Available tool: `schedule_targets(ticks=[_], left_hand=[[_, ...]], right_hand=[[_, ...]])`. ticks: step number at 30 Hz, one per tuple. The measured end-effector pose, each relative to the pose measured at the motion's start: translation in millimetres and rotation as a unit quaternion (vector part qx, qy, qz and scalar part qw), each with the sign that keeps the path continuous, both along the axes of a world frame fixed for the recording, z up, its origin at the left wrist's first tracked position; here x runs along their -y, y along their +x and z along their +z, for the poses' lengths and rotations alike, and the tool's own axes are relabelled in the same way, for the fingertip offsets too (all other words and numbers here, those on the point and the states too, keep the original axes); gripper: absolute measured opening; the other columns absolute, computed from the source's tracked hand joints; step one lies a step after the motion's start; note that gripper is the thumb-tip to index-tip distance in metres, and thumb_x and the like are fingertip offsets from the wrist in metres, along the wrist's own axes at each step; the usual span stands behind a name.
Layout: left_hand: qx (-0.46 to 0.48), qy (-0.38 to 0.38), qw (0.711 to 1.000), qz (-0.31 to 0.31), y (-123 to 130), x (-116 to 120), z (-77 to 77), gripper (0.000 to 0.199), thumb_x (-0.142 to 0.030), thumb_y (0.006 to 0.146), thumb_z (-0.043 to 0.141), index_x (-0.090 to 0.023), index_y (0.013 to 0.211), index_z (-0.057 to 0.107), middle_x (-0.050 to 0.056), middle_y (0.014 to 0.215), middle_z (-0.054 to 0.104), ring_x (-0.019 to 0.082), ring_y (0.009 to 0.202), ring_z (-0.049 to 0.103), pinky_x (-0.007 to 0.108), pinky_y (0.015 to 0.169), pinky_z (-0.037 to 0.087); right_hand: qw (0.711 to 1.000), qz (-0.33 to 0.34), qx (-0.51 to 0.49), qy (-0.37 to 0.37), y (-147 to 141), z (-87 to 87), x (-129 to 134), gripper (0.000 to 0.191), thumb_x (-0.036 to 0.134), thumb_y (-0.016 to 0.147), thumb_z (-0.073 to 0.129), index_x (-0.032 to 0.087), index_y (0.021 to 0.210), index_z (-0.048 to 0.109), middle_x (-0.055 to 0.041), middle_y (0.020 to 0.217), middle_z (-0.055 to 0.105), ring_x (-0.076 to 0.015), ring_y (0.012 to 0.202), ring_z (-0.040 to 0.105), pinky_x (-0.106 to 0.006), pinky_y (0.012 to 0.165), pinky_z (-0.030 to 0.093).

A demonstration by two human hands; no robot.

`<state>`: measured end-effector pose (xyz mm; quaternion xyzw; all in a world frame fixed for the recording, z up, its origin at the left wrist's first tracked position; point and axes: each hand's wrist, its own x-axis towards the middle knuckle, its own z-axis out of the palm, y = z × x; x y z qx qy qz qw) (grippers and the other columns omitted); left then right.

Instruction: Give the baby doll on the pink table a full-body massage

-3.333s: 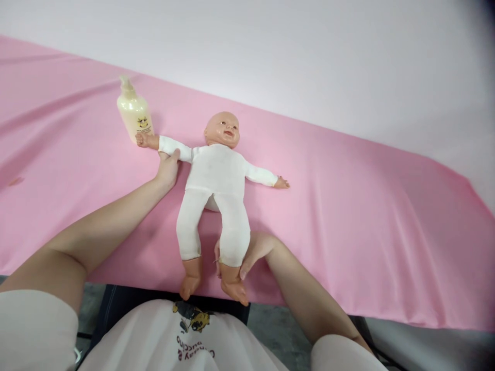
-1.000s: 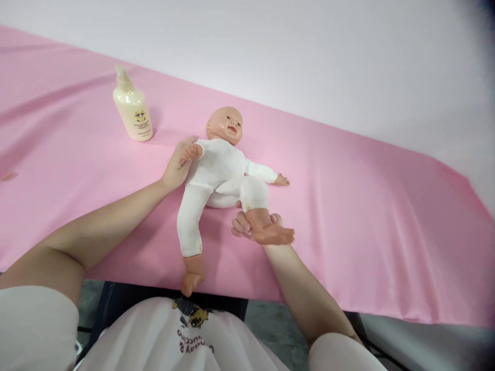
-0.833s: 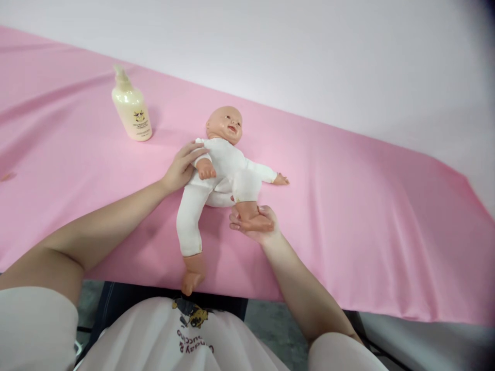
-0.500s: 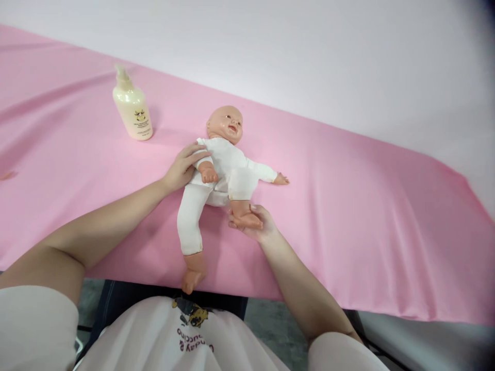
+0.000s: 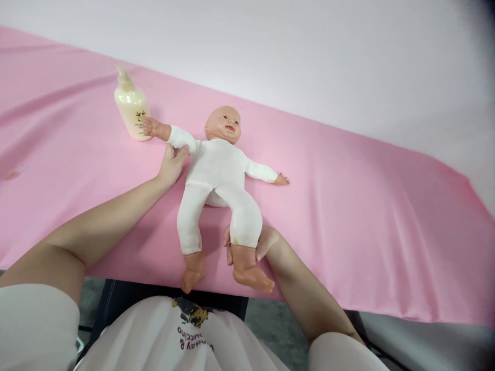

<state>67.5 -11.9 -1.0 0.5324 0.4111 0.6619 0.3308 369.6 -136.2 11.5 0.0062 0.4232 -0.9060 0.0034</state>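
Observation:
A baby doll (image 5: 216, 165) in a white fabric body lies on its back, its bald head away from me and its feet toward me. My left hand (image 5: 172, 162) holds the doll's arm on the left from below, near the elbow. That arm stretches out to the left, its small hand overlapping the lotion bottle in view. My right hand (image 5: 266, 241) is wrapped from behind around the doll's lower leg on the right, partly hidden by it. The doll's other leg lies extended beside it, the foot near the table edge.
A cream pump bottle (image 5: 131, 111) with a cow picture stands upright at the back left. Pink cloth (image 5: 348, 216) with folds covers the table. A white wall (image 5: 309, 56) rises behind it. My lap and shirt (image 5: 170, 335) are at the near edge.
The doll's arm on the left has swung from across its body out to the left with my left hand. Its bent leg on the right has come down straight with my right hand.

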Motion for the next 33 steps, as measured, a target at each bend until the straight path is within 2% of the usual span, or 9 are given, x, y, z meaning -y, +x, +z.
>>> schedule_targets(ticks=[3,7,12,18,22,24,27,30,33], left_hand=[[0.050,-0.014,0.999,-0.013,-0.7,-5.5,-2.4,0.065,-0.067,0.083,0.074,-0.025,0.128,0.054,0.012,0.129,0.069,0.025,0.131,0.063,0.044,0.117,0.047],[0.128,-0.049,0.990,-0.038,-5.4,-11.8,-6.3,0.056,-0.064,0.082,0.076,-0.025,0.117,0.057,0.010,0.118,0.075,0.026,0.123,0.069,0.045,0.110,0.055],[0.165,-0.073,0.982,-0.050,-10.5,-15.8,-11.5,0.044,-0.055,0.084,0.078,-0.022,0.107,0.059,0.010,0.112,0.077,0.028,0.119,0.072,0.047,0.108,0.057],[0.166,-0.078,0.982,-0.043,-14.1,-18.2,-15.7,0.040,-0.050,0.086,0.077,-0.025,0.111,0.059,0.009,0.119,0.076,0.027,0.121,0.071,0.048,0.110,0.056],[0.133,-0.054,0.989,-0.041,-13.9,-17.6,-14.7,0.046,-0.056,0.086,0.075,-0.025,0.117,0.059,0.009,0.121,0.075,0.028,0.124,0.069,0.049,0.111,0.055],[0.124,-0.041,0.991,-0.034,-11.9,-15.6,-12.0,0.052,-0.057,0.082,0.079,-0.024,0.119,0.060,0.010,0.123,0.074,0.029,0.127,0.067,0.049,0.112,0.054],[0.106,-0.025,0.994,-0.018,-8.1,-9.9,-5.4,0.060,-0.055,0.075,0.084,-0.021,0.121,0.065,0.012,0.127,0.073,0.031,0.129,0.066,0.049,0.114,0.052],[0.035,-0.013,0.999,0.006,-6.3,-2.4,1.8,0.056,-0.053,0.076,0.084,-0.019,0.118,0.071,0.012,0.129,0.073,0.032,0.126,0.067,0.049,0.115,0.051],[-0.048,0.009,0.999,-0.005,-6.3,4.8,7.2,0.046,-0.057,0.084,0.076,-0.020,0.112,0.077,0.010,0.123,0.077,0.031,0.119,0.071,0.049,0.115,0.051]], right_hand=[[0.997,0.063,-0.009,0.038,-6.0,1.9,-1.3,0.083,0.011,0.065,0.090,0.014,0.138,0.049,-0.0160,0.118,0.074,-0.0247,0.107,0.074,-0.037,0.091,0.058],[0.994,0.106,0.006,0.029,-12.0,3.2,-2.1,0.083,0.019,0.064,0.093,0.014,0.137,0.052,-0.0178,0.119,0.073,-0.0259,0.107,0.073,-0.036,0.091,0.059],[0.990,0.088,0.073,0.086,-11.7,5.4,-0.9,0.081,0.028,0.070,0.091,0.012,0.140,0.052,-0.0184,0.121,0.073,-0.0262,0.111,0.072,-0.037,0.094,0.057],[0.993,0.114,-0.010,0.037,-11.2,-5.3,0.8,0.081,0.015,0.066,0.092,0.014,0.135,0.051,-0.0174,0.119,0.073,-0.0224,0.107,0.073,-0.033,0.089,0.060],[0.993,0.104,-0.034,0.040,-10.4,4.4,-3.6,0.065,0.019,0.072,0.089,0.013,0.126,0.054,-0.0181,0.115,0.073,-0.0218,0.104,0.073,-0.033,0.086,0.060],[0.993,0.101,-0.049,0.029,-8.9,10.1,-5.8,0.066,0.021,0.073,0.087,0.012,0.129,0.052,-0.0174,0.111,0.074,-0.0225,0.102,0.074,-0.033,0.083,0.061],[0.998,0.038,-0.053,0.002,-6.1,13.8,-4.7,0.072,0.031,0.073,0.087,0.013,0.132,0.050,-0.0146,0.102,0.075,-0.0215,0.090,0.074,-0.030,0.071,0.060],[0.994,-0.100,-0.039,-0.032,-3.8,13.9,1.7,0.070,0.043,0.071,0.085,0.016,0.126,0.052,-0.0094,0.092,0.076,-0.0171,0.070,0.071,-0.025,0.058,0.055],[0.967,-0.249,0.024,-0.050,-4.5,14.3,5.6,0.070,0.056,0.071,0.081,0.018,0.124,0.056,-0.0039,0.084,0.073,-0.0136,0.059,0.064,-0.022,0.050,0.049]])
